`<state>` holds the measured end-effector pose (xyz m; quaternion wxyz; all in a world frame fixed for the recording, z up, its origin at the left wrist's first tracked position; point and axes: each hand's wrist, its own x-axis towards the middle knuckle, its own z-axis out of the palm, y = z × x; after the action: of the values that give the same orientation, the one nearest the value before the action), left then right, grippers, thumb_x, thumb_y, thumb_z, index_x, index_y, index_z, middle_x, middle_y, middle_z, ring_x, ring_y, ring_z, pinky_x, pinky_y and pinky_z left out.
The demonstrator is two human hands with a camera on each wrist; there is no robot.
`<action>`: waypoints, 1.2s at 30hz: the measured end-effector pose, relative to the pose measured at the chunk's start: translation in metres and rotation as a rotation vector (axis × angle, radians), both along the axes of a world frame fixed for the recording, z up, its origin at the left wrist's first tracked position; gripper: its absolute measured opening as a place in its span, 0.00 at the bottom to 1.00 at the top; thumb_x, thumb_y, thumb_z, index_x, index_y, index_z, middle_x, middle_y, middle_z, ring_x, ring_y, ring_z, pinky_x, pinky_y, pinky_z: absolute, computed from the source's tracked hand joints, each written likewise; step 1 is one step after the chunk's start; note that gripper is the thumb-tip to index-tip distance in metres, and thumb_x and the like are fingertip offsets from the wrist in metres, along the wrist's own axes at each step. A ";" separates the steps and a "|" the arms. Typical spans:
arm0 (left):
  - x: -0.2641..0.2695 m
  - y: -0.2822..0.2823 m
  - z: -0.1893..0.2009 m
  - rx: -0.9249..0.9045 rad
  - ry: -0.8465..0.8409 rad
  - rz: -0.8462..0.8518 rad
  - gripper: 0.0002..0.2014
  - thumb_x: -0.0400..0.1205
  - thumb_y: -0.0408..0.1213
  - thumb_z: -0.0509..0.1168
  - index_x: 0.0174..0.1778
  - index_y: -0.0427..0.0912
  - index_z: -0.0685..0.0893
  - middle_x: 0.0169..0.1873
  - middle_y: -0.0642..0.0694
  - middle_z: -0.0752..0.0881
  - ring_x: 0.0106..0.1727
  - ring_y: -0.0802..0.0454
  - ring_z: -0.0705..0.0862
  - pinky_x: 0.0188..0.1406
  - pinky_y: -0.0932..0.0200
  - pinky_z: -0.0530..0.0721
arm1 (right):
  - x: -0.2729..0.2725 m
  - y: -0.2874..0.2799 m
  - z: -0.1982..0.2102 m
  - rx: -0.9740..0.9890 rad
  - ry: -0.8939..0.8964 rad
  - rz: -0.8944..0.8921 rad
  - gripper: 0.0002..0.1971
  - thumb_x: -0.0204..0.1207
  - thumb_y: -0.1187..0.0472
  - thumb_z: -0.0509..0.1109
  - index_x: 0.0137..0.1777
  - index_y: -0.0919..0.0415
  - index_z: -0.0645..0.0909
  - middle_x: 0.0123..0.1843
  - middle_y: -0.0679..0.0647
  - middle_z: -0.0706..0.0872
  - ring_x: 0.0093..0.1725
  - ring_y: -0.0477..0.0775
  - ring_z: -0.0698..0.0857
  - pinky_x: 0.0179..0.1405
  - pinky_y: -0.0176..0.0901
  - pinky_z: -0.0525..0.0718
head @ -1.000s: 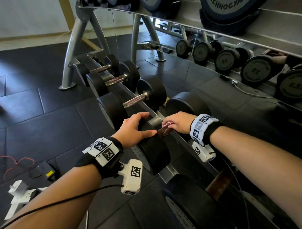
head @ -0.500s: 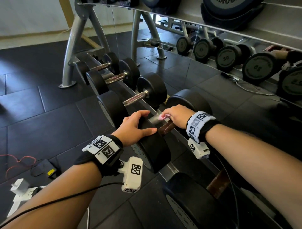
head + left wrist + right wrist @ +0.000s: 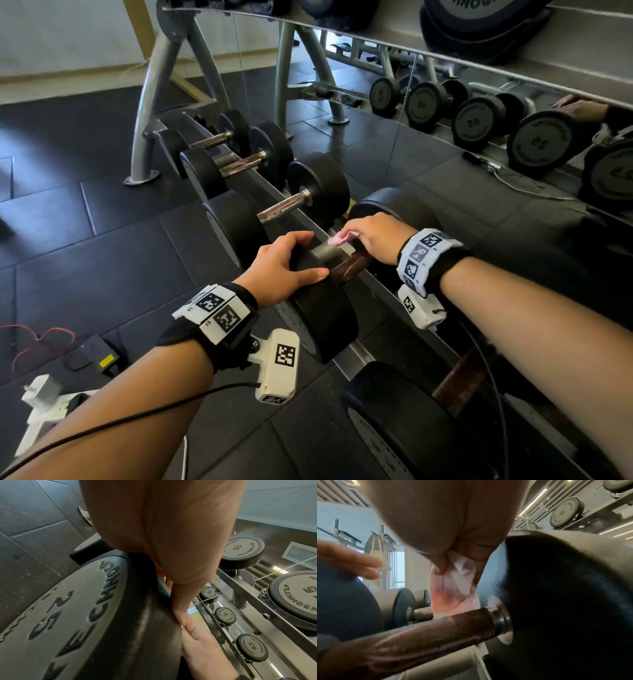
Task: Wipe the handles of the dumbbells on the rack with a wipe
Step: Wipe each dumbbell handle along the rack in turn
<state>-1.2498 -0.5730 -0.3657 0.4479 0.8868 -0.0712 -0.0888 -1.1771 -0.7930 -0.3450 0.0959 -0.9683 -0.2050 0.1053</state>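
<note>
up off the bar comes the right hand (image 3: 375,236), pinching the pink-stained wipe (image 3: 453,588) between thumb and fingers, so the cloth now hangs just above the far end of the brown handle (image 3: 423,632) instead of wrapping it. left hand (image 3: 281,265) hasn't budged, fingers spread and lightly curved over the near head of the 25 dumbbell (image 3: 72,615) on the rack (image 3: 352,356), bracing it.

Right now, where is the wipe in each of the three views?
Head: the wipe is centre, pinched in the right hand above the handle.
Left wrist: not in view.
Right wrist: the wipe hangs centre, touching the handle.
Shared landmark: that brown handle.
</note>
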 end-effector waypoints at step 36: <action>0.001 0.000 -0.003 -0.038 0.003 0.005 0.35 0.77 0.47 0.75 0.79 0.55 0.69 0.72 0.53 0.76 0.77 0.47 0.70 0.78 0.41 0.71 | -0.031 0.018 -0.036 0.123 0.129 0.127 0.18 0.87 0.61 0.59 0.73 0.50 0.81 0.75 0.56 0.80 0.74 0.58 0.76 0.75 0.35 0.67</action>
<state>-1.2484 -0.5728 -0.3690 0.4647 0.8783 -0.0700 -0.0879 -1.2083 -0.7750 -0.3813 0.1611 -0.9369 -0.2654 0.1607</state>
